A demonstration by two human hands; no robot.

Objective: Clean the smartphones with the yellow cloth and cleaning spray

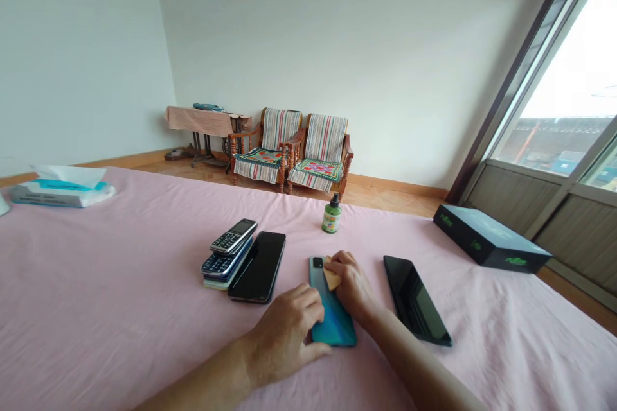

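Note:
A blue smartphone (333, 324) lies back side up on the pink sheet, its camera block at the far left corner. My left hand (286, 332) grips its left edge, fingers curled and the thumb along the near end. In my right hand (354, 288), a small folded tan cloth (331, 276) is pressed on the upper back of the phone. To the left, a black smartphone (259, 268) rests face up beside a stack of keypad phones (226, 257). On the right lies a black tablet (417, 300), screen up.
Beyond the phone stands a green spray bottle (331, 215). A flat black box (489, 237) sits at the right edge of the sheet (120, 308), and a tissue pack (62, 191) at the far left. Two wooden armchairs (318, 170) and a covered sewing table (207, 121) are against the wall.

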